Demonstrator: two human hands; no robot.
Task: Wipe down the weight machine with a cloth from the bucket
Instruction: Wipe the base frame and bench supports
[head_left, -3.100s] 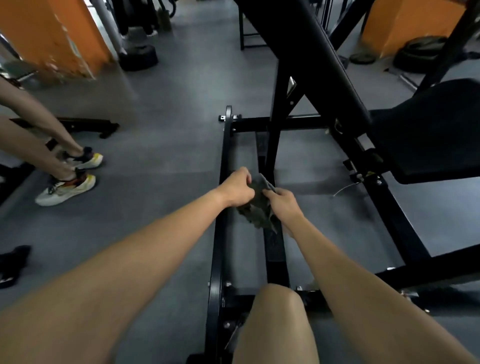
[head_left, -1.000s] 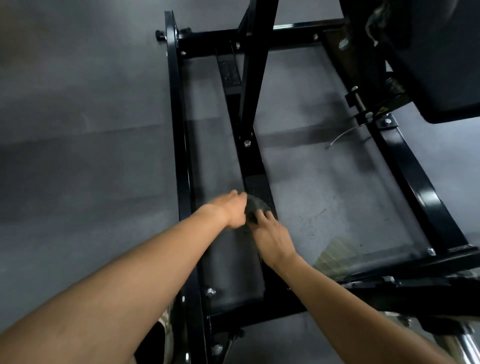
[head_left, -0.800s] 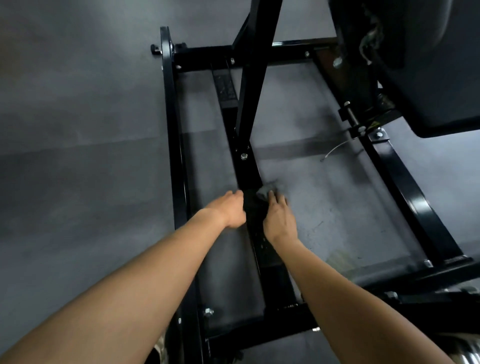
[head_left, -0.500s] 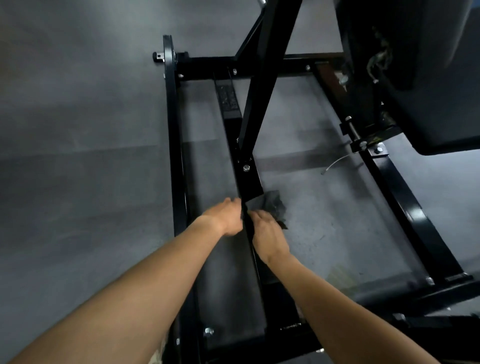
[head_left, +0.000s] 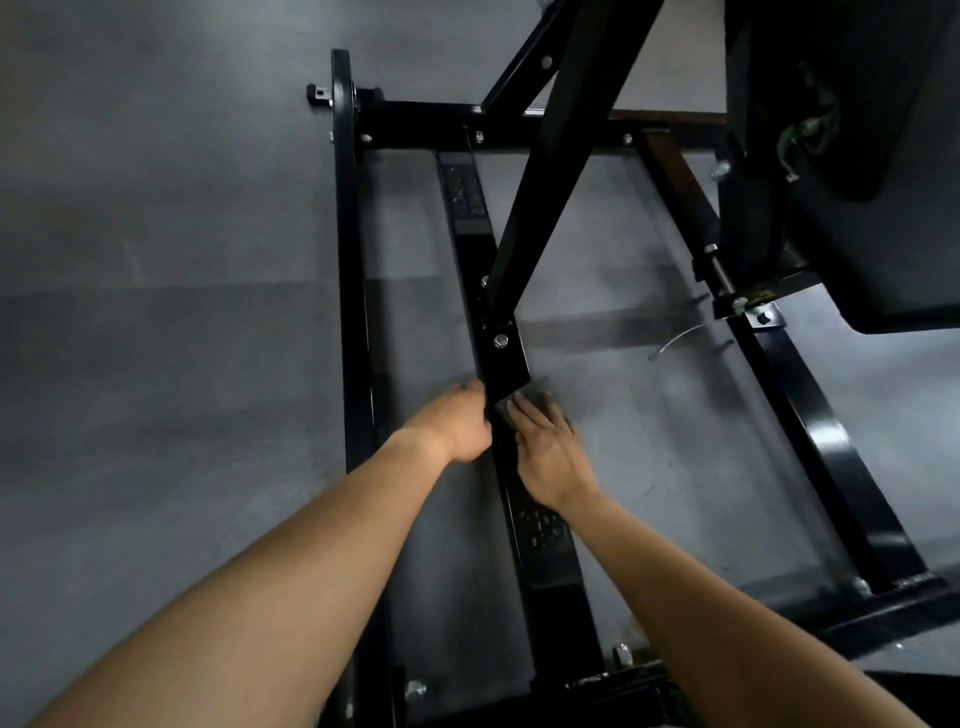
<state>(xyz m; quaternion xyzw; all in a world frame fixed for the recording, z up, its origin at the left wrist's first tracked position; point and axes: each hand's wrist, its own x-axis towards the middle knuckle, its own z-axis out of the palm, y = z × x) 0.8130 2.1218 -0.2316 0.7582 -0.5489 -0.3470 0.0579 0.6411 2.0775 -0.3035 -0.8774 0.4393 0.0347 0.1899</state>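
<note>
Weight machine (head_left: 353, 291) frame lies flat on the grey floor, its rail at the left. Left hand (head_left: 462, 423) tucks against the centre bar (head_left: 545, 545), fingers curled, what they grip hidden. Cloth (head_left: 543, 397) sits on that bar, just near of the bolted upright (head_left: 540, 197), mostly covered: right hand (head_left: 548, 449) presses it down, fingers straight and flat. Black seat pad (head_left: 883, 234) looms far right
</note>
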